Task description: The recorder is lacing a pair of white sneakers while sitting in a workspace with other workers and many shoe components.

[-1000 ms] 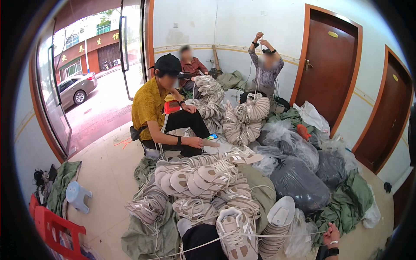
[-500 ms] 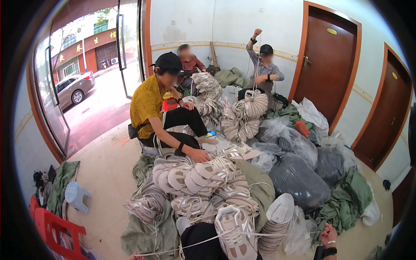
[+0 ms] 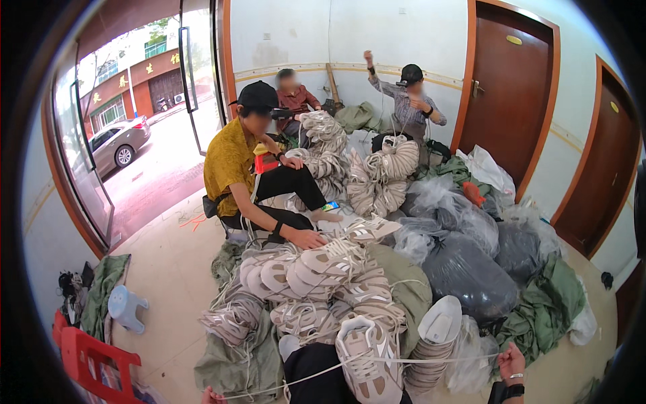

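Observation:
In front of me a beige and white shoe upper (image 3: 362,337) rests against my dark-clothed leg (image 3: 311,372), its toe toward me. A pale shoelace (image 3: 444,360) runs through its eyelets and stretches out to both sides. My left hand (image 3: 212,396), only partly in view at the lower edge, pinches the left end. At the right, my right hand (image 3: 511,363) is closed on the other end, holding it taut. Just right of the upper stands a stack of nested shoe uppers (image 3: 431,357). A large pile of uppers (image 3: 303,276) lies beyond.
A person in a yellow shirt (image 3: 232,158) sits beyond the pile, one hand on it. Two more people (image 3: 293,101) work farther back. Black bags (image 3: 468,276) and green cloth (image 3: 548,303) lie at the right. A blue stool (image 3: 126,308) and red chair (image 3: 94,363) stand left.
My left hand has come slightly further into view, with the lace still stretched between my hands. The back-right person's raised hand has moved left. The view has shifted slightly.

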Demonstrator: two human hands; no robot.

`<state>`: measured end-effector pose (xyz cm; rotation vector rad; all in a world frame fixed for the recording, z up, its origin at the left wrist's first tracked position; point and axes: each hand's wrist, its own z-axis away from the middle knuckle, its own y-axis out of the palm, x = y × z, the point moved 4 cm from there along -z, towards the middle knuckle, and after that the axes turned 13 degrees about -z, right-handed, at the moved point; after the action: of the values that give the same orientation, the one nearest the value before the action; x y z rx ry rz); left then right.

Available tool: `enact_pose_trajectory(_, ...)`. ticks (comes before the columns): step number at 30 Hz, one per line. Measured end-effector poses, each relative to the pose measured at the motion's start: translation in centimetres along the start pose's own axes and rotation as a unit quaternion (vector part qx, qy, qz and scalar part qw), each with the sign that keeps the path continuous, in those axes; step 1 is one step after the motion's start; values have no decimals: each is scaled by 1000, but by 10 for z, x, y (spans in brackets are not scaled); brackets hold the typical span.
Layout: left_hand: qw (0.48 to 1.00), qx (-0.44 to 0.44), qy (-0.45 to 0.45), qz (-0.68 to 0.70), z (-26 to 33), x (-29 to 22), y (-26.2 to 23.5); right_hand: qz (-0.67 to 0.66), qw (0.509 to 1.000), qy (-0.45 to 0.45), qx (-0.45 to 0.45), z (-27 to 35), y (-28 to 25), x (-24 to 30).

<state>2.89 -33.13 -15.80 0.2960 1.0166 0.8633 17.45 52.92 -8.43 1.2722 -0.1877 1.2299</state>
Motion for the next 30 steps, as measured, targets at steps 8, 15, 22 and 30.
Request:
enact_pose_trajectory(8,992,-108,-40,-57,12,10,-3,-26,998,-46,-16,-7,-19,4)
enact_pose_trajectory(15,988,-135,-2,-75,18,5,8,32,999,-28,15,4,2,0)
enact_pose_trajectory(22,974,-96,23,-201,30,8,97,6,998,-39,40,30,40,-17)
enact_pose_trajectory(30,858,126,94,-490,18,72,238,293,894,163,298,129,206,-125)
